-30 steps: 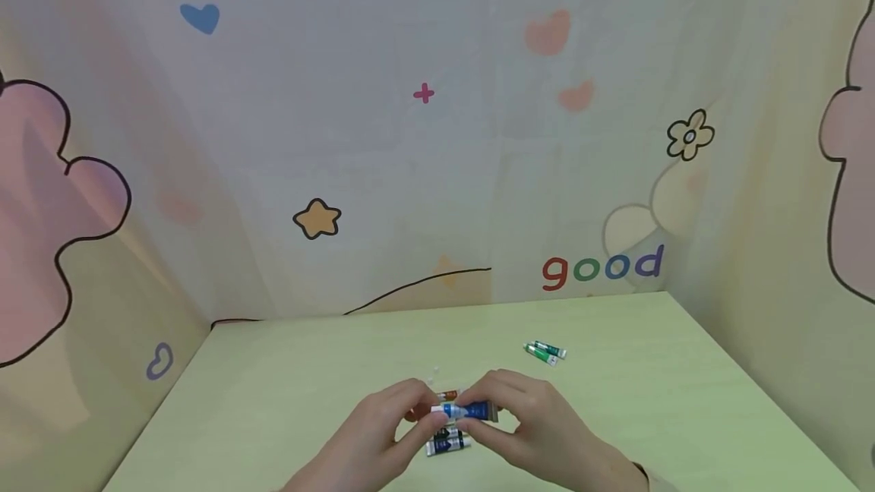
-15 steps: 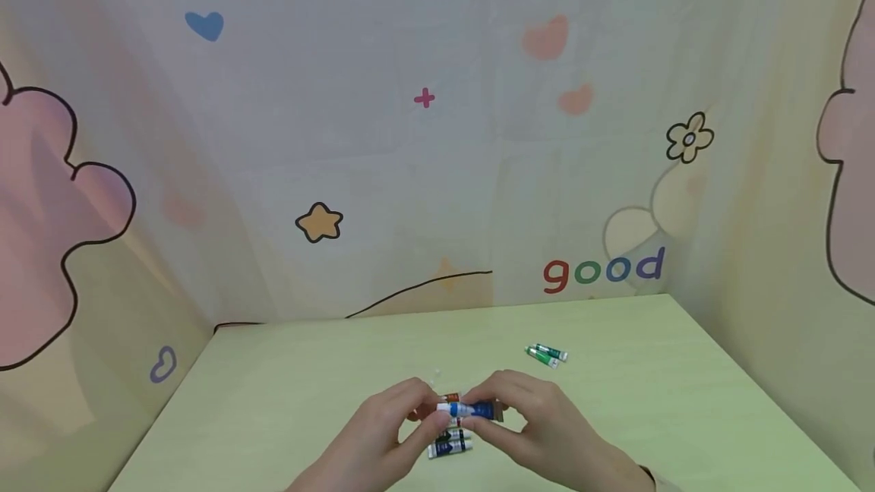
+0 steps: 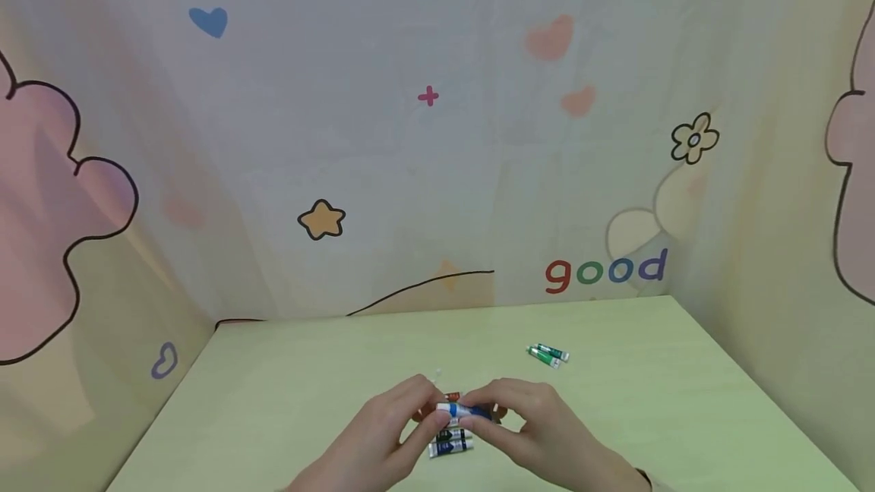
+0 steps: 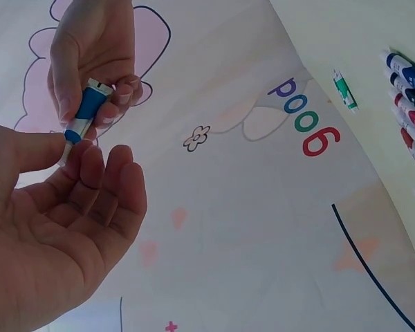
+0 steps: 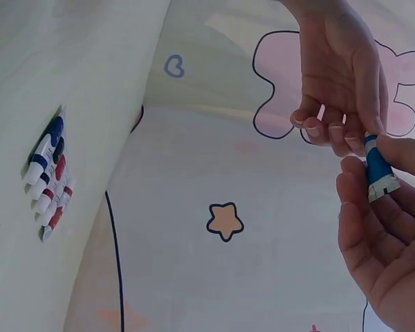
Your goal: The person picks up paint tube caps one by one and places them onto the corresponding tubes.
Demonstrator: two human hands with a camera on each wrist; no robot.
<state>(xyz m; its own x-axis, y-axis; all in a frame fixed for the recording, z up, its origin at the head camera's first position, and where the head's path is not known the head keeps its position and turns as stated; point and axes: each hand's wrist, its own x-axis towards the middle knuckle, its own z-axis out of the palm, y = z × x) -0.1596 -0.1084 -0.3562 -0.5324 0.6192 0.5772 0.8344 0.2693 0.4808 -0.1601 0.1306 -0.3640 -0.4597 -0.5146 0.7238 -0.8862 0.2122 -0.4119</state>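
A small blue paint tube (image 3: pixel 472 411) with a white cap lies between both hands, above the table. Thumb and fingertips of my left hand (image 3: pixel 396 424) pinch the cap end. My right hand (image 3: pixel 540 424) holds the tube's blue body, its fingers hiding part of the crimped tail in the head view. In the right wrist view the paint tube (image 5: pixel 379 169) shows its pale flat tail over the right palm. Beneath the hands several paint tubes (image 3: pixel 451 448) lie in a row, dark blue nearest and red farthest, partly covered by the hands.
Two green paint tubes (image 3: pixel 544 356) lie side by side farther back on the pale green table (image 3: pixel 307 370). Tiny whitish bits (image 3: pixel 437 375) lie just beyond the row. A printed cloth (image 3: pixel 383 173) encloses the table at the back and sides.
My right fingers have curled further over the tube, so less of its tail end shows. The left hand keeps its pinch on the cap end. The tubes on the table stay put.
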